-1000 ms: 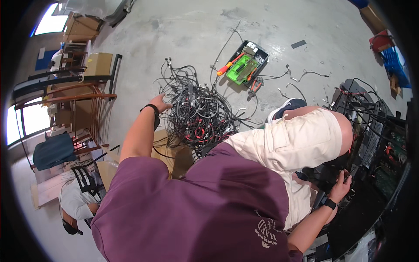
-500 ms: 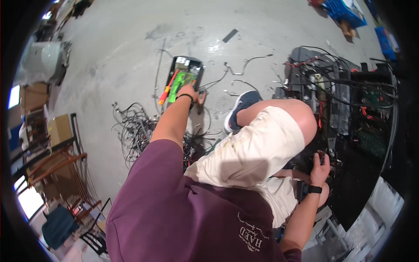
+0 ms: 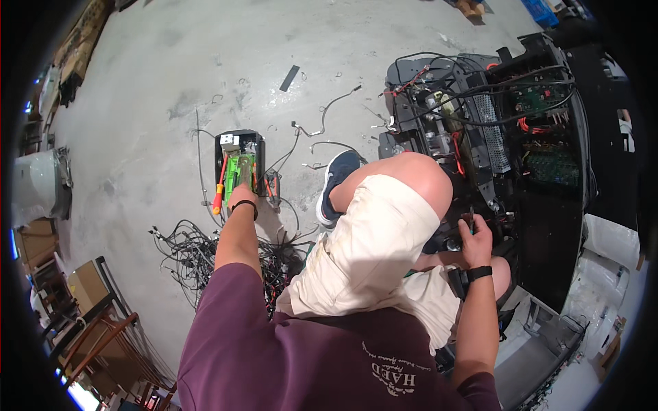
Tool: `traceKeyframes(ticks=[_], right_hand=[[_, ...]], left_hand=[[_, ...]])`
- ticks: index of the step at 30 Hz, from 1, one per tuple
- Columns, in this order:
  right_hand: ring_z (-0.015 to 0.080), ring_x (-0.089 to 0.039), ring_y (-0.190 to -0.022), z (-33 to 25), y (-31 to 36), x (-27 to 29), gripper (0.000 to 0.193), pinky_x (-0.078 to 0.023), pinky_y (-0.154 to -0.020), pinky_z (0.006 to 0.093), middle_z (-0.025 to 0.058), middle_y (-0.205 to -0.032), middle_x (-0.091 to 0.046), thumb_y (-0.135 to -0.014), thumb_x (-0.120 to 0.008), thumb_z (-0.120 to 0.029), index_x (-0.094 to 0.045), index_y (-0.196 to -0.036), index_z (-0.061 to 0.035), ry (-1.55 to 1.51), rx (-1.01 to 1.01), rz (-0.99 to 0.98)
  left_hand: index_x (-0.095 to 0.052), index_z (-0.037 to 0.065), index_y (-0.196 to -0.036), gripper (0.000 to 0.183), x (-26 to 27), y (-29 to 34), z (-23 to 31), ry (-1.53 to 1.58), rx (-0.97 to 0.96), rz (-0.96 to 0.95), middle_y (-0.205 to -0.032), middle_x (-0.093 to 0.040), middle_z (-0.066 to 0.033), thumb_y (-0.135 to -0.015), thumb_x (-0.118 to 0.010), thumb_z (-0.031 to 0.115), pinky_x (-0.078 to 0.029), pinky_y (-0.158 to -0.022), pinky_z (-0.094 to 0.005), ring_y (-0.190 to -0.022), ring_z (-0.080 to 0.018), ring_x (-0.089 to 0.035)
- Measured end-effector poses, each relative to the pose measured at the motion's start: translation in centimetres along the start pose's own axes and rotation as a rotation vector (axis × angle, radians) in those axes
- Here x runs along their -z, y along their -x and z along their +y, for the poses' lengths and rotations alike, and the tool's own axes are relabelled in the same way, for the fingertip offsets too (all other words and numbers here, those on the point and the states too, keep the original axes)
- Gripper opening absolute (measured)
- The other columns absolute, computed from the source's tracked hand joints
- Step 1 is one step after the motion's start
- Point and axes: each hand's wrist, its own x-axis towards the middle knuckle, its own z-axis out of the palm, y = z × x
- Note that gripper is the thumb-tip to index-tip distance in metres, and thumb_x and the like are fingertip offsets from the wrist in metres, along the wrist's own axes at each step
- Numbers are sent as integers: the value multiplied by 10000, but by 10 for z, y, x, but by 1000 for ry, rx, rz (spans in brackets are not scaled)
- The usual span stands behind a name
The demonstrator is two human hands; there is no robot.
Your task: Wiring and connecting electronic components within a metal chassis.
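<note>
My left hand (image 3: 241, 194) reaches into a black tray (image 3: 260, 147) on the floor, over a bright green plastic piece (image 3: 232, 179); its fingertips are hard to make out. A red-and-yellow-handled screwdriver (image 3: 218, 195) leans at the tray's left side, and pliers with dark and red handles (image 3: 272, 190) are by its right edge. Beside my knee, my right hand (image 3: 478, 243) is closed with a small dark object (image 3: 469, 219) at its fingertips, too small to name. It is next to an opened black machine housing (image 3: 510, 198) with wires and circuit boards.
A tangle of black cables (image 3: 192, 257) lies in front of me, left of my shoe (image 3: 337, 181). Loose wires (image 3: 329, 109) and a dark flat strip (image 3: 289, 78) lie on the grey floor. Clear plastic-wrapped panels (image 3: 603, 260) stand at the right.
The view has shifted, so the tray and machine sit further left in it. My left hand stays at the tray. My right hand's fingers have drawn together around the small dark object.
</note>
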Motion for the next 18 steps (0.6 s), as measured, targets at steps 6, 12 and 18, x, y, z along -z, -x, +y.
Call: traceKeyframes(ticks=[6, 12, 18], right_hand=[[130, -644, -887, -2, -4, 0, 229, -503, -830, 290, 66, -946, -725, -953, -713, -164, -687, -1102, 8, -56, 78, -13], [129, -652, -883, -6, -13, -1, 222, -506, -822, 299, 76, -940, -732, -952, -707, -172, -702, -1099, -5, -96, 49, -68], [129, -651, -889, -13, -5, 2, 220, -513, -818, 301, 73, -946, -731, -957, -703, -160, -695, -1111, -3, -126, 121, -103]], left_hand=[[-682, 9, -1044, 445, 23, 31, -66, 387, 7, 349, -1040, -717, -274, -867, -648, 416, -538, -915, -503, -1012, -466, -683], [-582, -9, -1009, 251, 27, 102, -303, 1284, 311, 612, -856, -686, -156, -949, -560, 234, -579, -551, -373, -679, -263, -693], [-646, -69, -1028, 378, -45, 250, -480, 634, 654, 518, -946, -717, -222, -913, -542, 275, -580, -709, -482, -867, -355, -713]])
